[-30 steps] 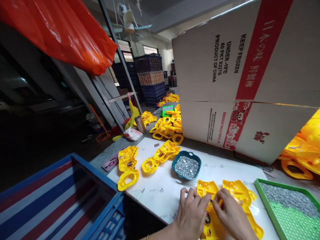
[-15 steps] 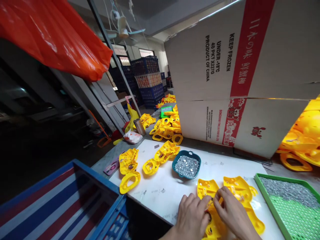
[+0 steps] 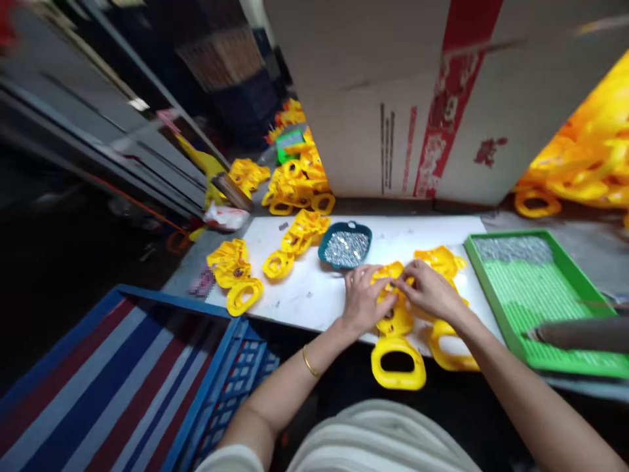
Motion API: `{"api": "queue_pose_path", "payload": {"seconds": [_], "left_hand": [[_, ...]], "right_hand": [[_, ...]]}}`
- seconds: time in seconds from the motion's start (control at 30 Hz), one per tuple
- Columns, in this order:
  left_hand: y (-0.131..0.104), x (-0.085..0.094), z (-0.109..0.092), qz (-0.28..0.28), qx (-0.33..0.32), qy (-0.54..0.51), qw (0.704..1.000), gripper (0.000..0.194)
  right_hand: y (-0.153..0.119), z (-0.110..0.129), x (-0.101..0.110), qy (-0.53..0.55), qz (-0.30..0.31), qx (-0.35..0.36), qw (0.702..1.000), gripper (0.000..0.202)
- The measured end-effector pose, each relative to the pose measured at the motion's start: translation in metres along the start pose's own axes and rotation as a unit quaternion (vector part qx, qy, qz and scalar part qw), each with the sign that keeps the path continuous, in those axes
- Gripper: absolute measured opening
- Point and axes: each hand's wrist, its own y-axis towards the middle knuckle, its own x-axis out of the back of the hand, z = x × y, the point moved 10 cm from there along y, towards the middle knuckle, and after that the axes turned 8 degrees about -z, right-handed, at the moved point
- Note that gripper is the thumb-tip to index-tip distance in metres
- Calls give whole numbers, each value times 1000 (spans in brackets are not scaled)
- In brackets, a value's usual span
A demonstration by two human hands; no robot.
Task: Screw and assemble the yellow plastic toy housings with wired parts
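Note:
A yellow plastic part [image 3: 401, 321] with a ring-shaped end lies under both hands at the table's front edge, the ring jutting past it. My left hand [image 3: 364, 295] is closed on its left side, thumb and fingers pressing the plastic. Over its upper part my right hand [image 3: 426, 288] pinches with thumb and fingertips; whatever is between them is too small to make out. Just to the right lies a second yellow part [image 3: 439, 261], partly hidden by my right forearm. Beyond my left hand stands a teal basket [image 3: 344, 265] of small silvery metal pieces [image 3: 346, 248].
A green tray [image 3: 496, 308] holds grey metal pieces along its far side; a blurred grey pointed tool [image 3: 580, 334] overlaps it. More yellow parts [image 3: 230, 262] lie left. A blue crate [image 3: 118, 295] with a striped sheet stands left, and a large cardboard box [image 3: 363, 144] behind.
The view has tilted down, bringing my forearms and the ring end into sight. Both hands remain at the same yellow part.

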Motion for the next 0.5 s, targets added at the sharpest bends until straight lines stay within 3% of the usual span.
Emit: {"api": "queue_pose_path", "payload": {"seconds": [0.33, 0.5], "left_hand": [[5, -3, 0, -25, -16, -11, 1000, 18], [6, 3, 9, -39, -6, 12, 999, 15]], "right_hand": [[6, -5, 1, 19, 32, -27, 999, 23], [2, -1, 17, 3, -24, -5, 1000, 24]]}}
